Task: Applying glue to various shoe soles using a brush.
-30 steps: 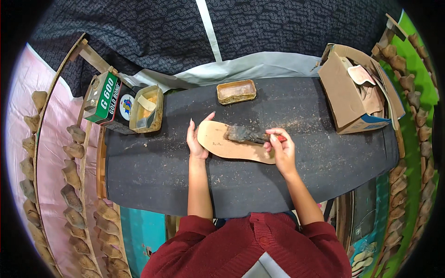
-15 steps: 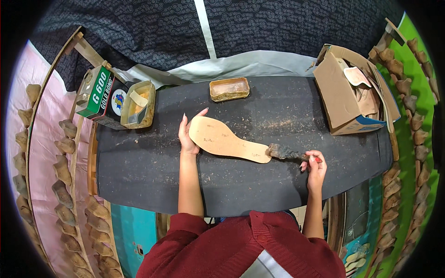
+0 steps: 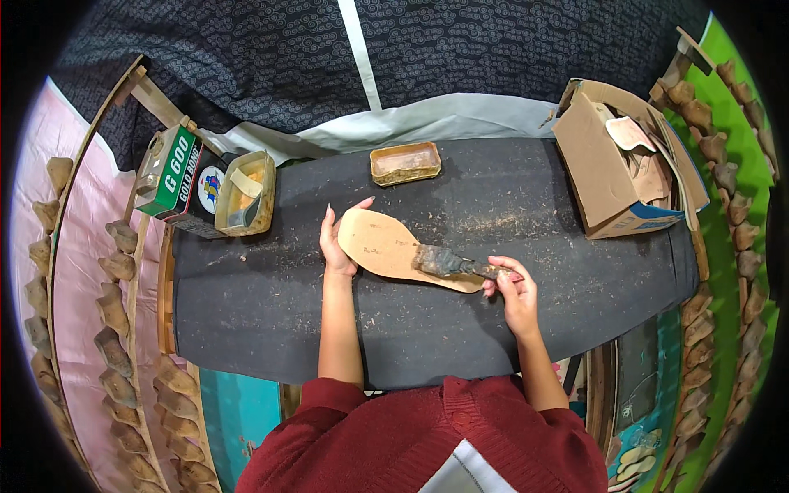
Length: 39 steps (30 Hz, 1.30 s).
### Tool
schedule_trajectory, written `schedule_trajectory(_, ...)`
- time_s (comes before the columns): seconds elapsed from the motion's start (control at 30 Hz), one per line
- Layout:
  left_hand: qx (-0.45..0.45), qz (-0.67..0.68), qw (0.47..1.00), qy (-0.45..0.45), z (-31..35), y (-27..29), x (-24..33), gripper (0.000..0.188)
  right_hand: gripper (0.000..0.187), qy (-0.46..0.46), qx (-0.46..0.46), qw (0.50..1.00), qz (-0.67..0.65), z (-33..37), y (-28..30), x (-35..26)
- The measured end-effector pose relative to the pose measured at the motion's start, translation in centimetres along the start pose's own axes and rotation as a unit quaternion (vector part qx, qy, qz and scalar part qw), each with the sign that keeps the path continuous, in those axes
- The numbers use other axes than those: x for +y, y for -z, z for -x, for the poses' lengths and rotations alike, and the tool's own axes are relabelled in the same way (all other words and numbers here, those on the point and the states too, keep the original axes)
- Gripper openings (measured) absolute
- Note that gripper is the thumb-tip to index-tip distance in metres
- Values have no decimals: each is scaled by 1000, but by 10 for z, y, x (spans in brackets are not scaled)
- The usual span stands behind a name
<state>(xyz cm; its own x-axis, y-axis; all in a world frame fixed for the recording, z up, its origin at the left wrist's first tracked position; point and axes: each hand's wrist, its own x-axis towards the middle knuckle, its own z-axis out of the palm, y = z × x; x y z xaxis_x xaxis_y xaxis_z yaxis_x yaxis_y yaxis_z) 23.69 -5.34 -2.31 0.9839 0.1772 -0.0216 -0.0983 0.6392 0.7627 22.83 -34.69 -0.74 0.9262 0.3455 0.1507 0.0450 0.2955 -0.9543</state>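
A tan insole (image 3: 374,246) with small pen marks is held above the dark tabletop, tilted with its wide end up left. My left hand (image 3: 339,251) grips that wide end at its left edge, thumb and fingers round it. In my right hand (image 3: 511,287) is a grubby dark brush (image 3: 448,261), pinched by its handle. The brush head lies across the narrow middle of the insole, covering part of it. Whether there is glue on the bristles I cannot make out.
On the dark cloth-covered table (image 3: 271,312) lie scattered shavings. A shallow crusted tray (image 3: 405,163) stands at the far middle. Back left are a green and black can (image 3: 177,177) and a yellowish tub (image 3: 261,209). A cardboard box (image 3: 604,164) is back right. Shoe-last racks (image 3: 115,353) flank both sides.
My right hand has moved left with the brush, whose head has gone from the insole's narrow end to its middle. The left hand and insole have barely shifted.
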Motion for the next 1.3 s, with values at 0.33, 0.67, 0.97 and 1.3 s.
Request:
schedule_trajectory(0.33, 0, 20, 1000, -2, 0, -1, 1, 68, 15, 6, 84, 992, 94, 8, 57, -14)
schedule_trajectory(0.67, -2, 3, 1000, -10, -3, 0, 4, 68, 11, 23, 102, 983, 152, 3, 39, -27)
schedule_trajectory(0.97, 5, -12, 1000, -19, -1, -3, 3, 68, 13, 72, 66, 939, 331, -8, 21, -48)
schedule_trajectory(1.3, 19, -16, 998, -50, 0, 0, 3, 66, 18, 71, -107, 882, 454, -55, -18, -73)
